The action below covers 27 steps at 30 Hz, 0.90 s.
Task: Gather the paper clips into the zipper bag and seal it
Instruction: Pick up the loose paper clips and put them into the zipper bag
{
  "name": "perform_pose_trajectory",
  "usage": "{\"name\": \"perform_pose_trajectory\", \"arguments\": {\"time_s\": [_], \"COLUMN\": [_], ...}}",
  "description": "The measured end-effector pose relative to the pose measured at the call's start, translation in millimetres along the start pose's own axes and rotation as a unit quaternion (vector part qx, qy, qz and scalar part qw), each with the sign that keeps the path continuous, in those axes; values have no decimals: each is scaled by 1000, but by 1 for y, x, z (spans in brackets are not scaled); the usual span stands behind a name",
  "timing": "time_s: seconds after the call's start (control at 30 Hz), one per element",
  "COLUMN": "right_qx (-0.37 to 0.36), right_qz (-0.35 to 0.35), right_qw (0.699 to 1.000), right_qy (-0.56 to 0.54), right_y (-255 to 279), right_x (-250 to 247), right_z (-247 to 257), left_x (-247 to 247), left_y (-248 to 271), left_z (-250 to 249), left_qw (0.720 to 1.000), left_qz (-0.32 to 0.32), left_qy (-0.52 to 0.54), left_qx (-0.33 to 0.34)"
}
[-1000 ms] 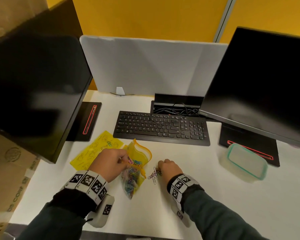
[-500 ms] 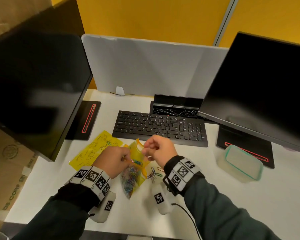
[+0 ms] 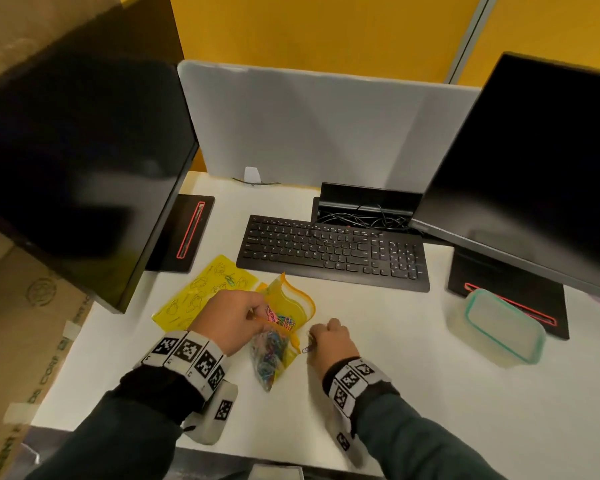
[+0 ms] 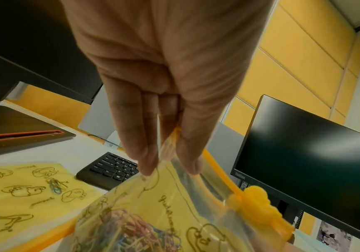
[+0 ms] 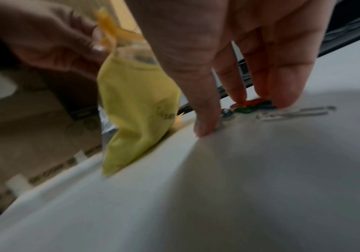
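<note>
Left hand point(image 3: 227, 322) pinches the floppy zipper bag point(image 3: 280, 336) rim; right hand point(image 3: 331, 341) fingertips press slippery paper clips point(image 5: 251, 105), likely best pinched singly.

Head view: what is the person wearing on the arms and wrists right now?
Both arms are in dark grey-green long sleeves with black cuffs. Each wrist carries a white band printed with square black-and-white fiducial markers: the left band shows four tags, the right band about three. A pale grey camera pod bearing another tag hangs under the left wrist. The left hand and right hand are bare, ungloved.

Head overhead, wrists close, possibly overlapping
</note>
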State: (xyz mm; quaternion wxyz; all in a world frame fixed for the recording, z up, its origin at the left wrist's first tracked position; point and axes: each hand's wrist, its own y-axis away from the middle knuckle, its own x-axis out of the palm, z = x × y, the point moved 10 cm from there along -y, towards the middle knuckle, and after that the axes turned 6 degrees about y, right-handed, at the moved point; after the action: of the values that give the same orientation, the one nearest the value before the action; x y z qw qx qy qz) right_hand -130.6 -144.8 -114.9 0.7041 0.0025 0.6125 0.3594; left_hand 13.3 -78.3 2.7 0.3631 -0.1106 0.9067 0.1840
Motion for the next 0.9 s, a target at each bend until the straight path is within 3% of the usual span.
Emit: {"name": "perform_pose_trajectory", "arguments": {"time_s": [0.23,0.53,0.63,0.73,0.8,0.9], "right_qx": [-89,-38,13,56,10,-96], "right_qz": [25,38,30,-34,-50,-36], "right_qw": [994,996,999,978,945,942], "right_qy": [63,76,-1,-196,-324,-319], "right_y": [-3,-8,-10,-4,5,13], "right_x": [0,-8,-24,-61,-88,-113], "right_z": [28,9,-12,-33,-17,38], "left_x": [1,-2,-4,-7,-9,-8], "left_y": [-1,-1,0,-1,0,0], "left_z": [2,7,12,17,14,9], "left_qw": [1000,1000,1000,1000,1000,1000], "left_qz": [3,-2,0,-1,-6,-6], "left_qy": [18,28,21,7,4,7], "left_qx": [-3,-6,-14,-21,-20,-15]}}
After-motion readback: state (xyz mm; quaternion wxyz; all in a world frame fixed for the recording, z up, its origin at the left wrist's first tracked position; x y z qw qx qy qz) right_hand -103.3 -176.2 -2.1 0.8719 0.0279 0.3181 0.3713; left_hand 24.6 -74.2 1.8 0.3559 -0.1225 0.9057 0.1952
